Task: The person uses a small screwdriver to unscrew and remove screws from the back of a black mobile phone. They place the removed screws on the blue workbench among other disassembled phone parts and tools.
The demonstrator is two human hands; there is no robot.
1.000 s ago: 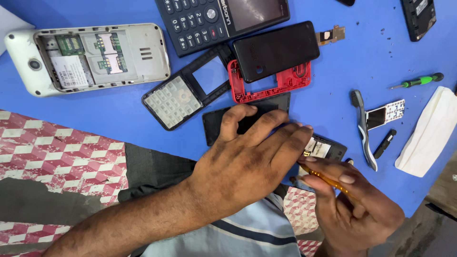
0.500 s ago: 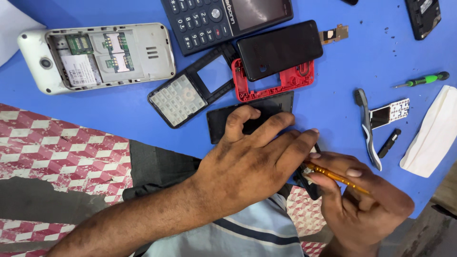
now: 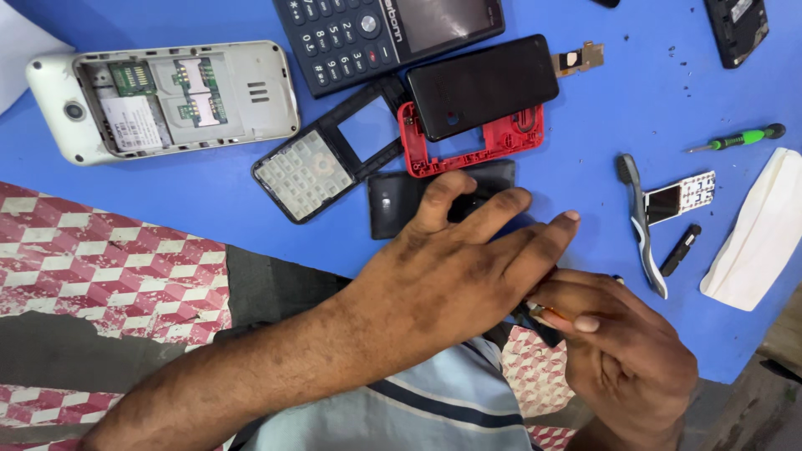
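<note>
Left hand [image 3: 455, 276] lies flat, palm down, at the near edge of the blue bench [image 3: 209, 200], fingers spread over a small dark part; what sits under the palm is hidden. Its fingertips touch a black back cover [image 3: 401, 200] lying just beyond. Left grip: open, pressing down, nothing pinched.

Right hand [image 3: 622, 359] sits just beside it at the near right edge, grip closed on a thin orange-tipped tool [image 3: 551, 315], whose tip points under the left fingers.

The white phone shell [image 3: 167, 100] at the far left lies open, back up; its compartment shows card slots and a white label, no battery. A grey keypad frame [image 3: 326, 163] lies mid-bench, touching a red frame [image 3: 476, 146], on which a black phone [image 3: 480, 83] rests. A dark keypad phone [image 3: 376, 33] lies at the far edge.

Right side: tweezers [image 3: 639, 221], a small circuit board [image 3: 681, 196], a green screwdriver [image 3: 739, 138], a white cloth [image 3: 756, 234].
</note>
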